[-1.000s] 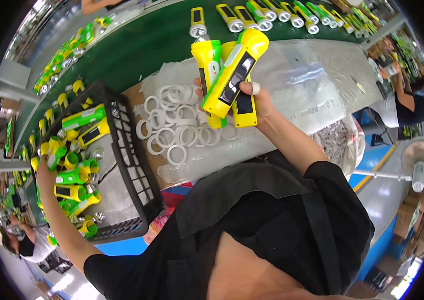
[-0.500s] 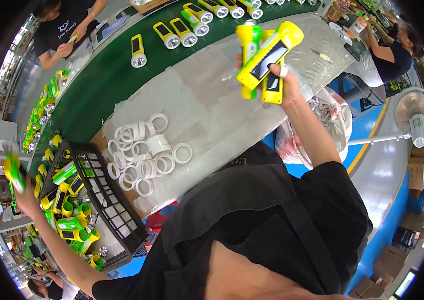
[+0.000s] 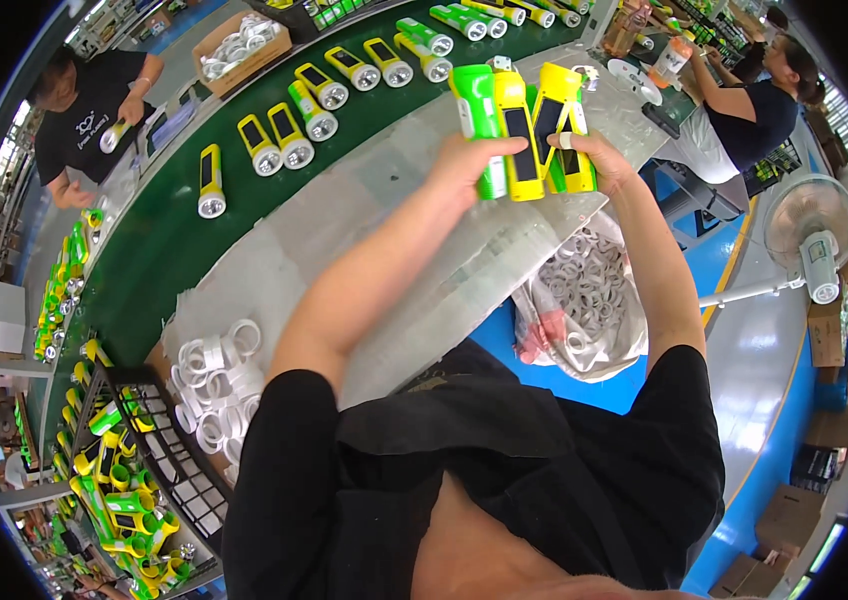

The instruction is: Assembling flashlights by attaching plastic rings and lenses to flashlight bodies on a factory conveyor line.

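Both my hands are raised over the far right of the worktable, side by side, with a cluster of flashlights between them. My left hand (image 3: 466, 166) closes on a green and white flashlight (image 3: 481, 118), its thumb lying across the yellow flashlight (image 3: 517, 135) beside it. My right hand (image 3: 599, 157) grips more flashlights, among them a tilted yellow one (image 3: 556, 98) with a dark panel; its thumb has a white wrap. Wide heads point upward. The hands hide parts of the lower bodies, so the split between them is partly unclear.
White rings (image 3: 212, 382) are piled on the grey table cover (image 3: 384, 290). A bag of rings (image 3: 589, 300) hangs near the table's right edge. Flashlights (image 3: 282, 135) line the green belt (image 3: 169, 240). A black crate (image 3: 184, 470) of flashlight parts stands left. Two co-workers and a fan (image 3: 812, 240) are around.
My left hand has come from the far left, beside the crate, across to my right hand with a green flashlight. The flashlights in my right hand now stand more upright. Belt flashlights have shifted.
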